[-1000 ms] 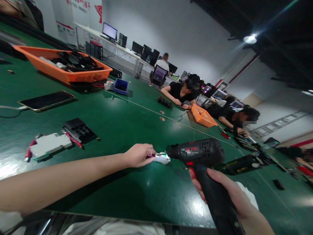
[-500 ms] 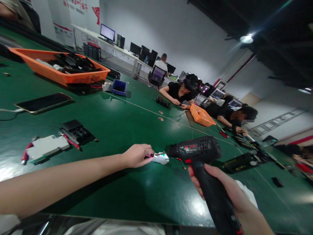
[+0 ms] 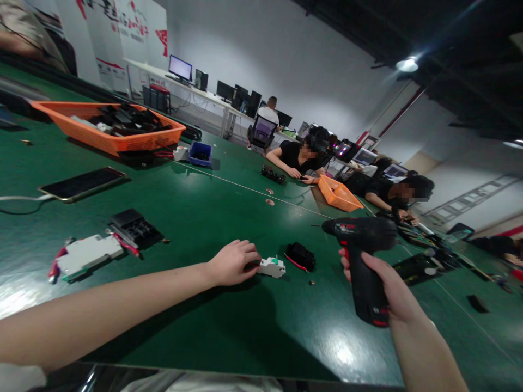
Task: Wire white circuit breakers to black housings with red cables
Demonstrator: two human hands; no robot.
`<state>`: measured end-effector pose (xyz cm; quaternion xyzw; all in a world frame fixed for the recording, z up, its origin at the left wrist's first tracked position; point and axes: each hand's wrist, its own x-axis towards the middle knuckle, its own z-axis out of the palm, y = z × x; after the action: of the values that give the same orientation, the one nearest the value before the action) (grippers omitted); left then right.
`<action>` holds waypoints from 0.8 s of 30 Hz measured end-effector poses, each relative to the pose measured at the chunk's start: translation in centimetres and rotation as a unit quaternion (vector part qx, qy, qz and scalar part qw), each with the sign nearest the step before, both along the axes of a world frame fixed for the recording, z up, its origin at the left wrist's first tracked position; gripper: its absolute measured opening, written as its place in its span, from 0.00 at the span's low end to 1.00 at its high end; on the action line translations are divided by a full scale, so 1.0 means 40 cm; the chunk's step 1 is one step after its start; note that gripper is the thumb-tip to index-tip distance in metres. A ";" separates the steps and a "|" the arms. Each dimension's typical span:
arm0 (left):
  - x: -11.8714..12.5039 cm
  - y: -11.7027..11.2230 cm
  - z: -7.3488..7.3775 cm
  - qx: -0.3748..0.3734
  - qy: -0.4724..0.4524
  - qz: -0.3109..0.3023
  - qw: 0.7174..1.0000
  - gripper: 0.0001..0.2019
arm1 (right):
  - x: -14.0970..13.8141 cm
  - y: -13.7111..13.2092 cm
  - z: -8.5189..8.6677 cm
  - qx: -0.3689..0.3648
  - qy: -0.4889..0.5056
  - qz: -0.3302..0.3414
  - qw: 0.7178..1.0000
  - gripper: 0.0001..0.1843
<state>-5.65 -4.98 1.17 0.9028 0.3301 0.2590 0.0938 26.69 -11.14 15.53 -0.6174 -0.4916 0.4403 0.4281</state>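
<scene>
My left hand (image 3: 236,262) is closed on one end of a small white circuit breaker (image 3: 273,267) with a green part, low over the green table; my fingers hide that end. In my right hand (image 3: 378,272) is a black cordless drill (image 3: 362,234), gripped by its handle. Its thin bit points left, in the air and apart from the breaker. Just right of the breaker lie a black part with a red wire (image 3: 301,256) and a tiny brass-coloured piece (image 3: 312,282). Another white breaker with red leads (image 3: 87,253) lies at left beside a black casing (image 3: 134,227).
An orange basket (image 3: 116,142) of black parts stands at the far left, near a small blue bin (image 3: 200,154). A phone (image 3: 84,184) with a white cable lies in front. Across the table, people work beside another orange basket (image 3: 340,194). A dark bottle-like object (image 3: 420,267) lies at right.
My right hand has drawn the drill away from the breaker, to the right and slightly up, uncovering the black part. My left hand stays at the breaker.
</scene>
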 end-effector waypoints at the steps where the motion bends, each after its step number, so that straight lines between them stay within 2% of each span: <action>1: 0.001 -0.002 0.002 0.001 -0.002 0.006 1.000 0.13 | 0.020 0.024 -0.015 0.015 -0.083 -0.010 0.996 0.26; 2: 0.002 -0.004 0.003 0.001 -0.006 0.012 1.000 0.13 | 0.043 0.049 -0.032 0.025 -0.183 -0.015 0.983 0.26; 4: 0.004 -0.008 0.005 -0.004 -0.014 0.020 1.000 0.13 | 0.094 0.098 -0.073 0.032 -0.399 -0.024 0.916 0.26; 6: 0.006 -0.010 0.007 -0.007 -0.021 0.023 1.000 0.13 | 0.148 0.141 -0.118 0.009 -0.531 -0.043 0.846 0.26; 7: 0.006 -0.010 0.008 -0.009 -0.021 0.024 0.999 0.13 | 0.174 0.160 -0.140 -0.013 -0.560 -0.047 0.827 0.27; 8: 0.006 -0.011 0.009 -0.009 -0.022 0.026 0.999 0.13 | 0.199 0.177 -0.162 -0.037 -0.572 -0.049 0.818 0.28; 12: 0.007 -0.010 0.013 -0.012 -0.018 0.026 0.999 0.13 | 0.275 0.224 -0.235 -0.127 -0.567 -0.037 0.813 0.30; 16: 0.011 -0.006 0.012 -0.013 -0.014 0.017 1.000 0.14 | 0.311 0.240 -0.276 -0.149 -0.572 -0.038 0.805 0.33; 21: 0.016 0.002 0.003 -0.013 -0.007 0.010 1.000 0.13 | 0.306 0.231 -0.278 -0.147 -0.582 -0.030 0.799 0.34; 24: 0.016 0.004 0.000 -0.015 -0.009 0.004 1.000 0.11 | 0.270 0.210 -0.258 -0.122 -0.637 -0.038 0.760 0.32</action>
<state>-4.99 -4.84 1.18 0.8976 0.3363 0.2629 0.1094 37.50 -2.74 5.22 -0.8208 -0.5691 -0.0148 -0.0466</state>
